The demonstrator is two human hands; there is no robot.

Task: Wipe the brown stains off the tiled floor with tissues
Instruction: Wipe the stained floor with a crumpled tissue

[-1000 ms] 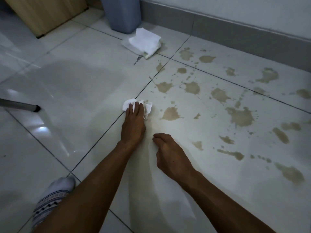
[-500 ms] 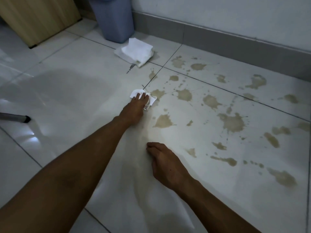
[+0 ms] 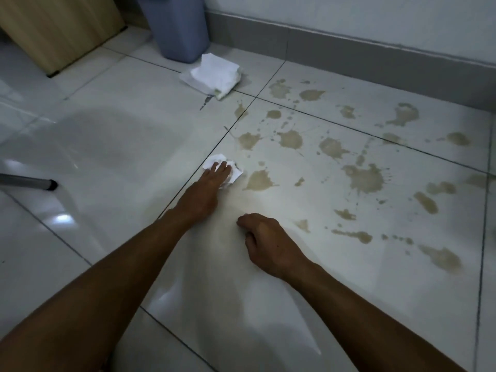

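My left hand (image 3: 208,187) lies flat with straight fingers on a crumpled white tissue (image 3: 234,175) and presses it to the tiled floor (image 3: 112,146), just left of a brown stain (image 3: 259,180). Several more brown stains (image 3: 365,178) spread across the tiles to the right and toward the wall. My right hand (image 3: 271,244) rests on the floor nearer to me, its fingers curled under, holding nothing. A faint brownish smear lies between my two hands.
A stack of white tissues (image 3: 214,76) lies on the floor by a blue bin (image 3: 177,28) at the back. A wooden cabinet (image 3: 59,25) stands at the back left. A metal leg with a black tip (image 3: 49,184) comes in from the left. A grey skirting (image 3: 375,57) runs along the wall.
My left hand pushed the tissue away from me toward the stains, then drew it back a little. The right hand stayed where it was.
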